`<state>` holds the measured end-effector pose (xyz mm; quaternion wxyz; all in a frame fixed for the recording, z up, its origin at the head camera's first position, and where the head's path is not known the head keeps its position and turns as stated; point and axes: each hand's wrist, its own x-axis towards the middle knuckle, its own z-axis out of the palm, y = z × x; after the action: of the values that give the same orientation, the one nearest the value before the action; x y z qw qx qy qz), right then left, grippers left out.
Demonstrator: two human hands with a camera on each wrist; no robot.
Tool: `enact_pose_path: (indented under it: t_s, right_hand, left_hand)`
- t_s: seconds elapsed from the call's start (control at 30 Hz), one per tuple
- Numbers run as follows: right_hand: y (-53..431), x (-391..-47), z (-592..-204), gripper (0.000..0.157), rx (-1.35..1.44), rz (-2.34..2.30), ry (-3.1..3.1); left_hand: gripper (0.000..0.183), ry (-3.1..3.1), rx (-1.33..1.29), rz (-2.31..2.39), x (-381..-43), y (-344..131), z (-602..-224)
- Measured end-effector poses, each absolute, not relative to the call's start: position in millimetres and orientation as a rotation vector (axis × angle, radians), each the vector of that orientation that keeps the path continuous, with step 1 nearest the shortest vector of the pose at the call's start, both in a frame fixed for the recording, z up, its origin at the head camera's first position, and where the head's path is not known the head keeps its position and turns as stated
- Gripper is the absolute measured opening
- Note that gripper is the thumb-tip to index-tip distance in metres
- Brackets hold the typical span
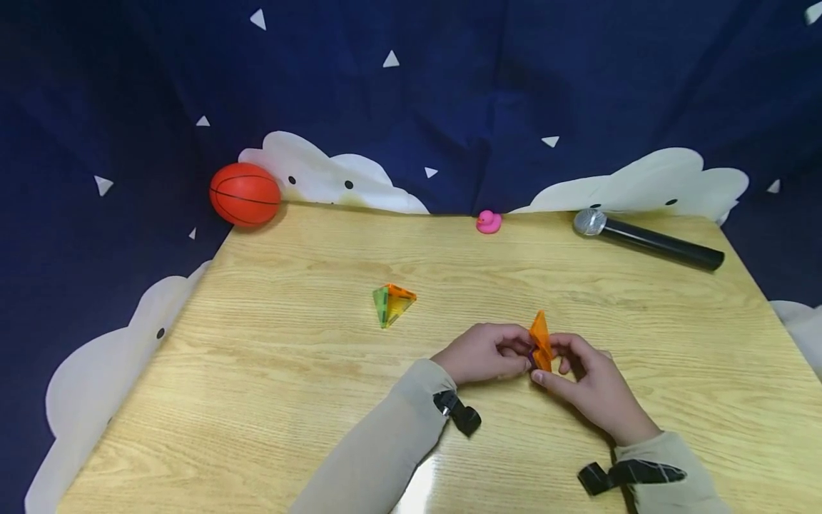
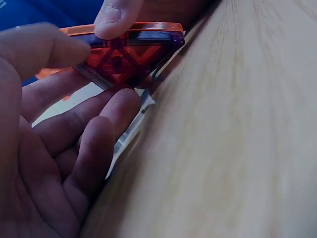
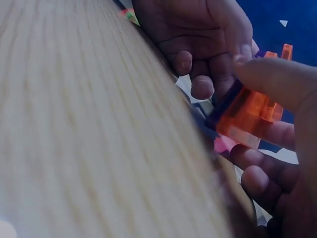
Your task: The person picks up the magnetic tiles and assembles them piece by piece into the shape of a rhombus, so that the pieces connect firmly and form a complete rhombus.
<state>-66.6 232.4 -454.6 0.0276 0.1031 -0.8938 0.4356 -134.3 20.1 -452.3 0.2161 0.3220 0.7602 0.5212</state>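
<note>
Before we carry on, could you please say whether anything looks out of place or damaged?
Only the red ball looks slightly precarious, at the far left corner of the table, where it might roll off; I see no spill, and no damage to the held orange pieces.

A play corner or staged tabletop; whether in a home, nursery or studio cannot be told. Dark blue cloth (image 1: pixel 462 86) printed with white clouds (image 1: pixel 321 168) and triangles (image 1: pixel 391 60) backs a wood-grain table (image 1: pixel 257 414), with a red ball (image 1: pixel 245 194), pink duck (image 1: pixel 489 223), microphone (image 1: pixel 661 243) and see-through orange toy piece (image 1: pixel 543 350)
</note>
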Motion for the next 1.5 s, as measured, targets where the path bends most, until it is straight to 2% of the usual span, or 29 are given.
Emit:
enact_pose_path:
  t_s: [0.27,0.5,0.73,0.9,1.07,1.5]
  right_hand:
    - [233.0,-67.8,-457.6,0.051,0.382,1.318,-2.715]
    - [229.2,-65.9,-457.7,0.048,0.326,1.285,-2.669]
    - [225.9,-64.8,-457.7,0.046,0.296,1.289,-2.647]
    - [226.4,-65.2,-458.3,0.046,0.270,1.271,-2.660]
    - [228.5,-65.5,-457.6,0.045,0.249,1.283,-2.689]
    - [239.9,-65.7,-450.4,0.048,0.370,1.331,-2.775]
  left_hand:
    - [0.024,2.105,0.829,1.475,-131.6,19.7,-450.8]
    - [0.014,2.249,0.871,1.490,-121.9,26.5,-450.6]
    - [0.015,2.428,0.789,1.427,-110.2,33.1,-448.3]
    - [0.016,2.529,0.825,1.358,-106.9,36.2,-448.5]
    - [0.013,2.435,0.858,1.394,-110.3,33.8,-449.6]
    - [0.024,2.188,0.922,1.492,-120.5,26.6,-451.3]
